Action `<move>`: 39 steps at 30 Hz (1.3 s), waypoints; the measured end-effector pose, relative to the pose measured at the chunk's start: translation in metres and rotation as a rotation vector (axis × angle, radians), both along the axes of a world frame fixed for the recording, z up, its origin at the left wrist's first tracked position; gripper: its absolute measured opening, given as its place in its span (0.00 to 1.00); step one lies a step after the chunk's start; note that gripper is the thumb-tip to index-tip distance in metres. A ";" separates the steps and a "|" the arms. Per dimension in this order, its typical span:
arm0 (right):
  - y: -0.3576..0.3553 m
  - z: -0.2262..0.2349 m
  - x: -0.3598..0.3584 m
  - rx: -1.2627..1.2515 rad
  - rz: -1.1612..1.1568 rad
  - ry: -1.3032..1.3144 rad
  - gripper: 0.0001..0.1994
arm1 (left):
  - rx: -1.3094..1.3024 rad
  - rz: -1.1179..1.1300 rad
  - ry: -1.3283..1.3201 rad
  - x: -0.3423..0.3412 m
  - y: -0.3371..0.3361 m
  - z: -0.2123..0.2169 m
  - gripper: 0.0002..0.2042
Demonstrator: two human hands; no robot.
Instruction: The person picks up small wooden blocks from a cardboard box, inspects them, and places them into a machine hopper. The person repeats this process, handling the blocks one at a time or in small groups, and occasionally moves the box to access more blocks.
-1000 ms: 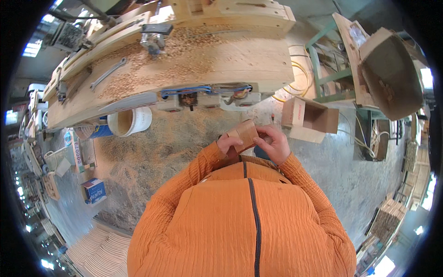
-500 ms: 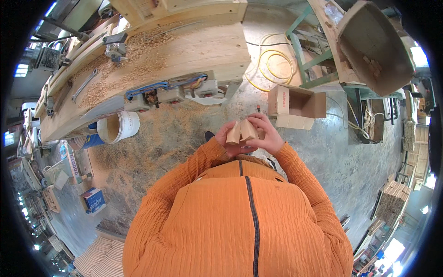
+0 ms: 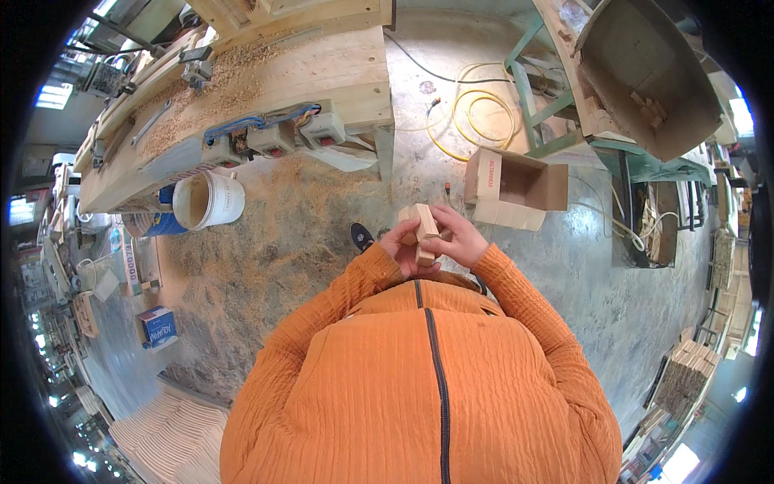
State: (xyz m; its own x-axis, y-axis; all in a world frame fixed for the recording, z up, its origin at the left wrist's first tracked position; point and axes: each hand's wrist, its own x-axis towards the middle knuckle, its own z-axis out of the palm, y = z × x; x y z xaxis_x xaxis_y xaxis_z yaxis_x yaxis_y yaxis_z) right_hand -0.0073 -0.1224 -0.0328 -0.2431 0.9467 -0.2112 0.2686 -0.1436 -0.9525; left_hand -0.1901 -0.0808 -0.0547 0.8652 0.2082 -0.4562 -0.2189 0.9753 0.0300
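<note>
Both hands gripping small wood blocks (image 3: 421, 230) at chest height: left hand (image 3: 401, 246) curling fingers round the near side, right hand (image 3: 455, 239) closing over the far side. Risk, imo: stack slipping apart if either grip loosens, pieces dropping to the sawdust floor (image 3: 266, 242). Open cardboard box (image 3: 516, 189) just beyond right hand; workbench (image 3: 266, 89) edge ahead-left, bucket (image 3: 208, 200) under it. Free room directly ahead.

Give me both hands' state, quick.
Left hand: closed on the wood block.
Right hand: closed on the same block.
</note>
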 end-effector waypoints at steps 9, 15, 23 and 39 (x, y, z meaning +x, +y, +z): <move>-0.005 0.000 0.045 0.001 0.006 0.198 0.38 | -0.045 0.081 0.220 0.047 -0.017 0.006 0.20; -0.008 -0.006 0.063 -0.377 -0.122 0.609 0.26 | 0.000 0.080 0.287 0.070 -0.018 0.019 0.22; -0.022 -0.046 0.076 -0.364 -0.320 0.545 0.19 | 0.213 0.152 0.375 0.062 -0.021 -0.025 0.15; -0.034 -0.017 0.065 0.119 -0.170 0.162 0.20 | 1.786 0.243 0.734 0.055 -0.016 -0.017 0.20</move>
State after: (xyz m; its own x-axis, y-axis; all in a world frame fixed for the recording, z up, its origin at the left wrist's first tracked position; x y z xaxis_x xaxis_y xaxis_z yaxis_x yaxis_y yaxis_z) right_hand 0.0575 -0.1566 -0.0501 -0.1004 0.9926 -0.0676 0.0928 -0.0583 -0.9940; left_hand -0.1347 -0.0966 -0.0717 0.5215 0.8339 0.1806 0.1912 -0.3205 0.9277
